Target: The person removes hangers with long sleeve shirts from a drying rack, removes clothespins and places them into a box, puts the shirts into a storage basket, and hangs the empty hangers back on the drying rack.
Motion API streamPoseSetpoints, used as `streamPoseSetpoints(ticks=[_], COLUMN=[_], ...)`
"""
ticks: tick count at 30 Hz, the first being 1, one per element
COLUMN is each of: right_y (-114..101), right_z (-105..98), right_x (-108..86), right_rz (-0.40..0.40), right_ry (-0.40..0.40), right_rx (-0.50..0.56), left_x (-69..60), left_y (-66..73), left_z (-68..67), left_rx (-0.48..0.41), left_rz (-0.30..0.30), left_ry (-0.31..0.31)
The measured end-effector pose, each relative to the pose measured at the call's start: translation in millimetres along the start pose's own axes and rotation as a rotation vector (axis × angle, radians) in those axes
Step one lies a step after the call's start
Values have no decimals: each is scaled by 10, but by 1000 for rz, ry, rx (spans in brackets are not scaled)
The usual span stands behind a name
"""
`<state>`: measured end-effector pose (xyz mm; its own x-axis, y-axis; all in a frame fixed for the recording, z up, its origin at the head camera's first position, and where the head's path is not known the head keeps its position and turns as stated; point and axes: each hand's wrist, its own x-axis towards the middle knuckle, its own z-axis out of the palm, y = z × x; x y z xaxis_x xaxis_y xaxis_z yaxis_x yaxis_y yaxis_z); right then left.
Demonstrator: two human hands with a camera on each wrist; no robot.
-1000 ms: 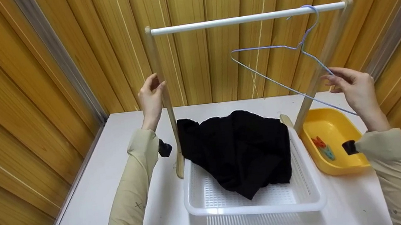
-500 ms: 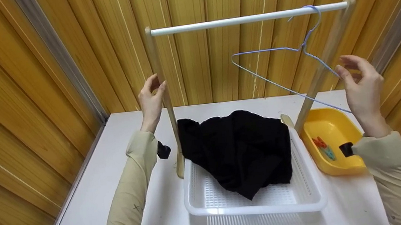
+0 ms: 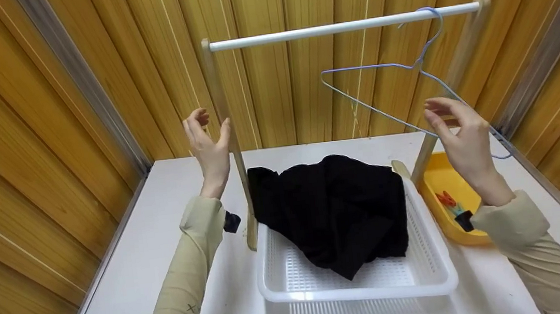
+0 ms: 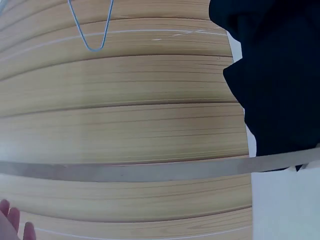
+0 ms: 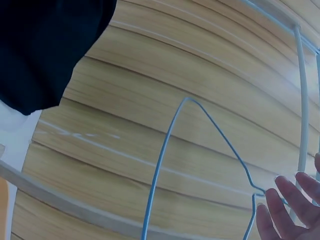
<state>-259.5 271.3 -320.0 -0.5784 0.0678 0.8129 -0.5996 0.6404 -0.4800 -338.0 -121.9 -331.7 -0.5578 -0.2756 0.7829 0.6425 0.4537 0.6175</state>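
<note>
A thin blue-purple wire hanger (image 3: 364,68) hangs by its hook from the right part of a white rod (image 3: 298,34). My right hand (image 3: 466,145) is raised in front of the hanger's right half, fingers loosely bent and nothing held. Whether it touches the wire cannot be told. Beside the left wooden post (image 3: 239,166) is my left hand (image 3: 211,156), thumb and fingers spread apart and holding nothing. Crumpled black cloth (image 3: 327,209) lies in a white plastic basket (image 3: 356,292) between the posts. The right wrist view shows spread fingers (image 5: 280,215) near the hanger's neck.
A yellow tray (image 3: 437,171) stands right of the basket, partly behind my right arm. In it lie a red clothespin (image 3: 448,197) and a green one, partly hidden. The white table (image 3: 173,230) meets wood-panelled walls (image 3: 268,96) at the back and sides.
My right hand has come away from the hanger's right end and moved left, in front of its right half. The left hand's fingers have spread from beside the post.
</note>
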Motion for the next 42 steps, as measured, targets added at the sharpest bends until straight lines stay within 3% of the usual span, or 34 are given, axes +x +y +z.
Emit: streamPoseSetpoints(ticks=[5, 8, 11, 16, 23, 34, 38, 42], right_y=[5, 4, 1, -12, 31, 161, 226, 279], right_z=[116, 177, 236, 324, 451, 662, 738, 819], right_x=[-42, -66, -91, -158, -240, -388, -456, -505], right_rz=[-25, -13, 0, 45, 92, 158, 156, 128], right_ry=[-68, -109, -147, -246, -395, -716, -812, -863], right_rx=[18, 25, 26, 40, 44, -65, -137, -244], left_x=[-86, -127, -168, -256, -451, -738, -806, -842], left_y=[149, 218, 275, 304, 246, 143, 63, -17], left_z=[65, 123, 183, 272, 397, 582, 625, 671], left_rx=[45, 63, 68, 136, 336, 628, 706, 756], left_rz=[233, 344, 400, 434, 368, 169, 84, 9], left_ry=[33, 10, -51, -226, -487, -937, -1053, -1110])
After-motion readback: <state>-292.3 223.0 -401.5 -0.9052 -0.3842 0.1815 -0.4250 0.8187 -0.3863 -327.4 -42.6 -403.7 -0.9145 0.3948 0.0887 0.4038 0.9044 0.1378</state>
